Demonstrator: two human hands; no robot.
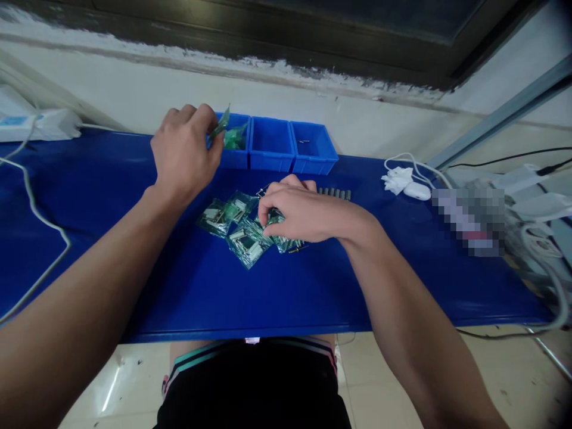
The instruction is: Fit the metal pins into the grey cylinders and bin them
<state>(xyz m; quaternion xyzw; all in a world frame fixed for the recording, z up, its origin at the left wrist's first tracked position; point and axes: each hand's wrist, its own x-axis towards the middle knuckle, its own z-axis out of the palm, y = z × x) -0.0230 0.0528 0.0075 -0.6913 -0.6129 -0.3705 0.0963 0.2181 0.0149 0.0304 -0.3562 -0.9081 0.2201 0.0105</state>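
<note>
My left hand (185, 143) is closed in a pinch on a small green plastic bag (220, 124), raised at the left blue bin (235, 159). More green bags (236, 138) lie inside that bin. My right hand (299, 208) is low over a group of clear greenish packets (247, 243) on the table, its fingers curled and its thumb close to the index finger. Whatever sits between those fingertips is too small to make out. White and metal pieces show through the packets. Beyond the right hand stands a row of grey cylinders (335, 193), partly hidden by it.
The middle bin (271, 162) and right bin (315, 165) adjoin the left one; small metal pins lie in the right bin. On the blue table (286, 298) are crumpled tissue (397, 180), a white rounded case (417, 190) and a white cable (67, 238). More cables crowd the right edge.
</note>
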